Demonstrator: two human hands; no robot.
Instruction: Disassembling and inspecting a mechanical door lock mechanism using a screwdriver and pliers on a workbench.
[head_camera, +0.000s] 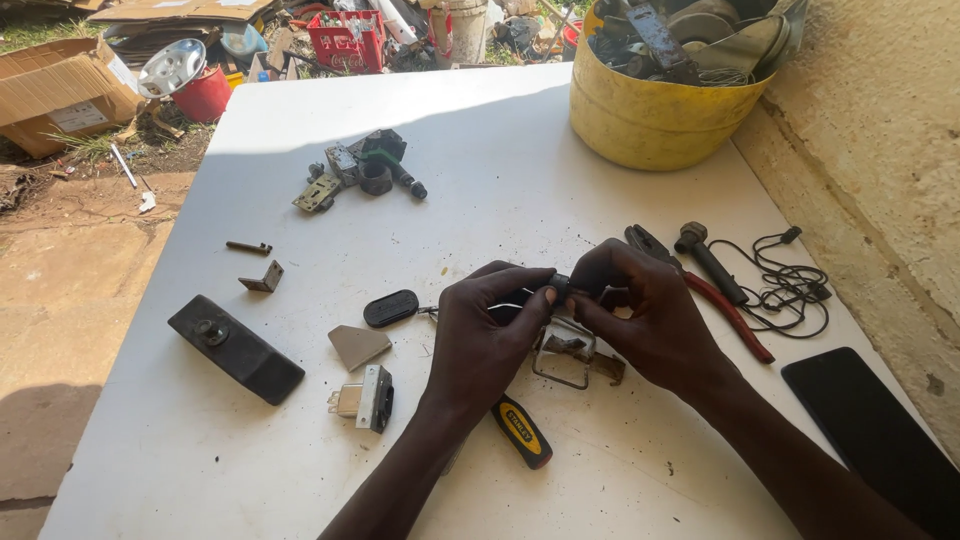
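Head cam, looking down at my white table (600, 180). Both hands meet at the middle of the frame, pinching a small black plastic cylinder-shaped part (560, 287): my left hand (485, 335) is closed on its left end, my right hand (645, 315) is wrapped round the right end, fingers curled tight. Right under them sits a bent rusty wire bracket (570, 355), and a black-and-yellow screwdriver handle (522, 432) pokes out beneath my left wrist. Red-handled pliers (715, 300) lie just to the right. Honestly, the grip is fingertips only, so if I twist hard the part could pop out into the loose bits, or I could scrape a knuckle on that bracket.
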